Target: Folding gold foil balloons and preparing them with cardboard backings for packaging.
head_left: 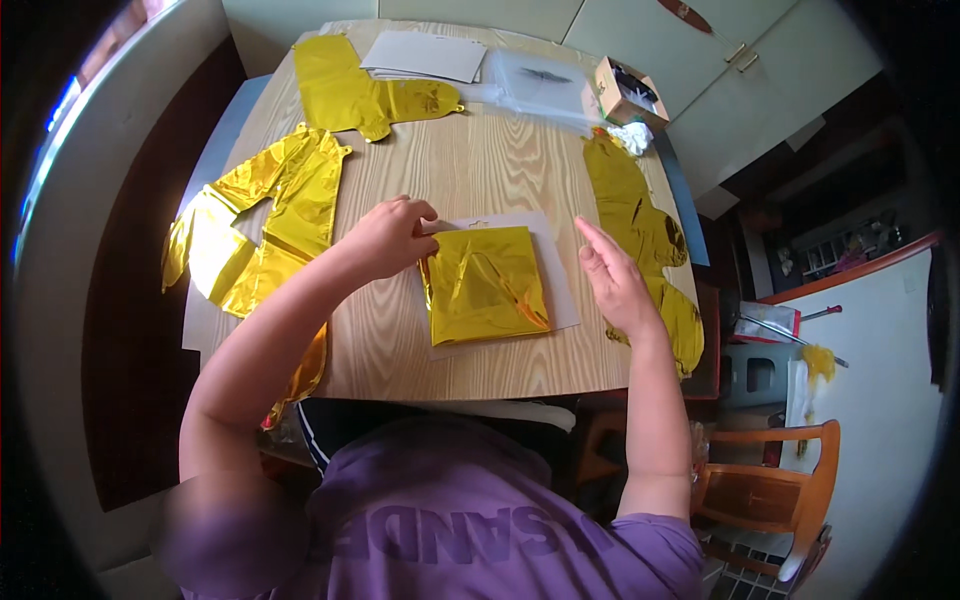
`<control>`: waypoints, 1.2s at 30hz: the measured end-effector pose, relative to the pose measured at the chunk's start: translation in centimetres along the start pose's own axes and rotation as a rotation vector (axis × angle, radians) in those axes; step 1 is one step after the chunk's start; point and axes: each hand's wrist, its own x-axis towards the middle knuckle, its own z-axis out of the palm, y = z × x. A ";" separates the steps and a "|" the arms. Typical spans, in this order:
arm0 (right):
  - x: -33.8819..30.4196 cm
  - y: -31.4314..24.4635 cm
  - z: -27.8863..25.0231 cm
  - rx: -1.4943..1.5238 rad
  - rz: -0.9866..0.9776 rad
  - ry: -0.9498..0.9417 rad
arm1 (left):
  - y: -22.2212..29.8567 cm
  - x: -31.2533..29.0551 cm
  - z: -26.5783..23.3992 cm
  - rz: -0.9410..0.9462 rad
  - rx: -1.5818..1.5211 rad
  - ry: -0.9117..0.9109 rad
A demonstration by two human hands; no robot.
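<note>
A flat, folded gold foil balloon (pixel 487 285) lies on a pale card (pixel 562 300) with a hang hole at its top edge, near the table's front. My left hand (pixel 388 238) is at the upper left corner of the folded foil, thumb and fingers closed on its edge. To the right of the card, my right hand (pixel 613 280) is held with its fingers stretched out and nothing in it. Beyond that hand lies an unfolded gold foil balloon (pixel 640 225). Another flat gold balloon (pixel 290 215) spreads out left of my left forearm.
At the back left lies one more gold foil balloon (pixel 335 90), beside a stack of white cards (pixel 425 55). Clear plastic packaging (pixel 540 85), a small open box (pixel 630 95) and a crumpled white wad (pixel 632 138) are at the back right. A wooden chair (pixel 775 490) stands right of me.
</note>
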 end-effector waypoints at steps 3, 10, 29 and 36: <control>-0.4 -1.3 0.8 -0.107 -0.016 -0.084 | 0.7 -0.8 0.3 0.027 0.134 0.077; 1.9 -0.7 7.4 -0.551 -0.271 -0.186 | 1.5 -3.9 4.0 0.249 0.074 0.257; 2.2 1.6 6.4 -0.606 -0.184 -0.227 | 1.8 2.3 -0.6 -0.332 -0.473 -0.242; 2.0 1.3 6.1 -0.654 -0.166 -0.256 | 1.8 2.2 0.0 -0.470 -0.667 -0.247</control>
